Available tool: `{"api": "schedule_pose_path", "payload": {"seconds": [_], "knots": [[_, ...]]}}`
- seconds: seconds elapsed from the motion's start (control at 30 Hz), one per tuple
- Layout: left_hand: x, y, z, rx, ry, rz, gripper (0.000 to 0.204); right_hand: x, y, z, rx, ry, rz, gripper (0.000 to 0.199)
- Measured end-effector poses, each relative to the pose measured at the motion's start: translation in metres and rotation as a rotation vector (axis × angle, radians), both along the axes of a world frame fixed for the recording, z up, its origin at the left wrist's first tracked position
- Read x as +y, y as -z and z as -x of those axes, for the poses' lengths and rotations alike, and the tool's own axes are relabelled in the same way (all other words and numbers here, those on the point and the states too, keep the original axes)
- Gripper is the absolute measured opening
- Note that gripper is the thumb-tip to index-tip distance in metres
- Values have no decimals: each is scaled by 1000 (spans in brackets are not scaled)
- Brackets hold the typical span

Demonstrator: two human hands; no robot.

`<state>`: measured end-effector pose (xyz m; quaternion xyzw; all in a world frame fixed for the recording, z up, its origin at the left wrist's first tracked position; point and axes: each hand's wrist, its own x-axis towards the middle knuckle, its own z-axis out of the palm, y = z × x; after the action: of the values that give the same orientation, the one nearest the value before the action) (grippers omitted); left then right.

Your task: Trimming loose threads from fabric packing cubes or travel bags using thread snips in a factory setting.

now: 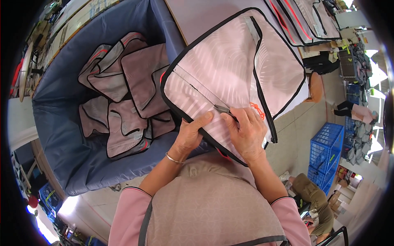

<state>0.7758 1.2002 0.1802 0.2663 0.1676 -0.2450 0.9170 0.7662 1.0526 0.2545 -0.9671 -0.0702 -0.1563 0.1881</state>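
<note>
A pink patterned fabric panel (213, 61) with black bound edges lies in front of me, partly over the table edge. My left hand (193, 132) grips its near left edge, thumb on top and fingers hidden beneath. In my right hand (247, 133) is a small pair of thread snips (223, 108), its blades pointing left along a seam across the panel. An orange cord (257, 110) lies by the fingers of that hand. A black-edged strip (257, 67) runs down the panel's right part, its lower end hanging loose beside my right hand.
To the left, a large bin lined in blue cloth (61, 135) holds several similar pink pieces (143, 78). More panels (303, 20) are stacked on the table (193, 16) at the far right. Blue crates (326, 151) stand on the floor at right. Two other people (316, 201) are farther off.
</note>
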Motion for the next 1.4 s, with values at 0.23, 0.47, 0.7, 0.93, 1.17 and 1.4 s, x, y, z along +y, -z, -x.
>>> {"api": "schedule_pose_path", "payload": {"seconds": [0.23,0.47,0.7,0.93,1.17,1.4], "knots": [[0,-4,-1,13,-22,-32,50,-6,4,-2,-46,1,-21,20],[1,-4,-1,-1,-46,-64,47,-7,3,-9,-71,-74,40,20],[3,0,0,10,-21,-73,44,-11,-2,-17,-78,-181,116,18],[4,-5,1,46,-48,-94,40,-13,5,-17,12,-174,-4,15],[15,-9,3,-104,82,-607,32,-26,29,-10,499,184,-988,20],[13,-3,8,-32,-24,-363,40,-27,29,-6,492,174,-1138,20]]}}
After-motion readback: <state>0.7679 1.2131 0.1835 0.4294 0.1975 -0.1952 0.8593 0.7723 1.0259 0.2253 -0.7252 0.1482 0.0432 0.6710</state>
